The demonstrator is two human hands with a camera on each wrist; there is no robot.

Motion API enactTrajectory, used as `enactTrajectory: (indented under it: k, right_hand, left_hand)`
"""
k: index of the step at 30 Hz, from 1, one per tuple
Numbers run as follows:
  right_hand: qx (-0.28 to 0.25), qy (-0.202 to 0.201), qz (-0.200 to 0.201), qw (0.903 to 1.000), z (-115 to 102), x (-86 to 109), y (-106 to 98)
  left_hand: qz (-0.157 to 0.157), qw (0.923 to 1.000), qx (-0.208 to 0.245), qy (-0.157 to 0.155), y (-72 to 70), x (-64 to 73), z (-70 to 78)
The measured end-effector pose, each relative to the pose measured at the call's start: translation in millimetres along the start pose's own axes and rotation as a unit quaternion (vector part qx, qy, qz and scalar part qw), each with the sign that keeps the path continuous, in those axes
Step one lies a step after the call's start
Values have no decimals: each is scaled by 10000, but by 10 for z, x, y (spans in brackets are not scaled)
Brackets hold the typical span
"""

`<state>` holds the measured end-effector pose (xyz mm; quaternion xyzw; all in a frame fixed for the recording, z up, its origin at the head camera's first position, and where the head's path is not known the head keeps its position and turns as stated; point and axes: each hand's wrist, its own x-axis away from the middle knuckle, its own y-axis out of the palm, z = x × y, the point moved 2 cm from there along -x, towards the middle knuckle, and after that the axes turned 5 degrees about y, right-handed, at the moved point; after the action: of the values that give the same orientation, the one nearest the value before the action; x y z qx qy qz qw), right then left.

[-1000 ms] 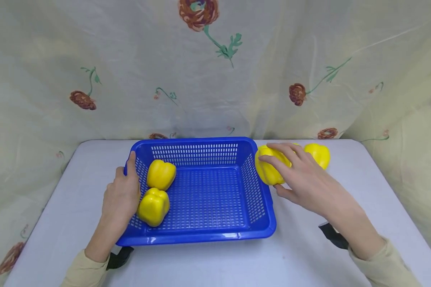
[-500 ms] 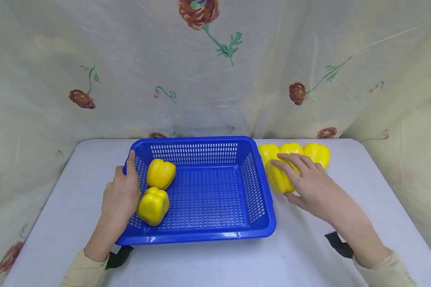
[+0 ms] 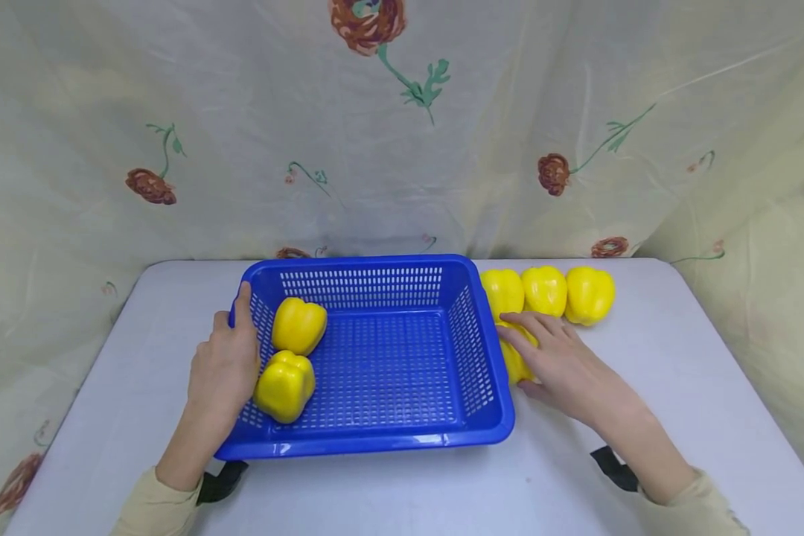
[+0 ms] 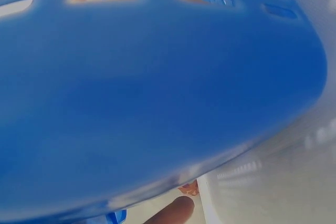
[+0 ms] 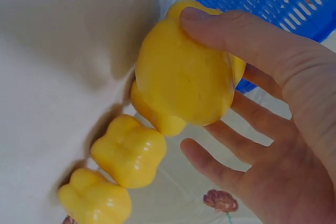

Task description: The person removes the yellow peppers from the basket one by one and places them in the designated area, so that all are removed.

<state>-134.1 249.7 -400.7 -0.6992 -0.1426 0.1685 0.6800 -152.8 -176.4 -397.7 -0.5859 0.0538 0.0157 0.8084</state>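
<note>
My left hand (image 3: 224, 368) grips the left rim of a blue plastic basket (image 3: 402, 444). In the left wrist view the basket wall (image 4: 157, 87) fills most of the frame, with one fingertip (image 4: 176, 212) below its edge. Two yellow bell peppers lie inside along the left wall, one farther back (image 3: 299, 325) and one nearer (image 3: 284, 387). Just outside the right wall, my right hand (image 3: 569, 372) holds another yellow bell pepper (image 5: 184, 72) between thumb and fingers, low beside the basket. From the head this pepper is partly covered by the fingers.
Behind the right hand, three more yellow peppers stand in a row: left (image 3: 502, 292), middle (image 3: 545, 290) and right (image 3: 590, 295). The white table (image 3: 388, 495) ends at a flowered curtain (image 3: 402, 186) at the back.
My right hand has carried its pepper from the basket's right rim toward me and down beside the wall, uncovering the row behind. The left hand and basket stay put.
</note>
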Motion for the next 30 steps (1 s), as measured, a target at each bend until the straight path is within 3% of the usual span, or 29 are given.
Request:
enactTrajectory:
  k: [16,30]
  right_hand:
    - [-108,-48,276,9996,26,23,134]
    - [-190,-42,265,9995,13,50,97]
  left_hand:
    - [35,10000,-54,16,7,-2,-3]
    - [60,10000,-49,36,8,-1,-6]
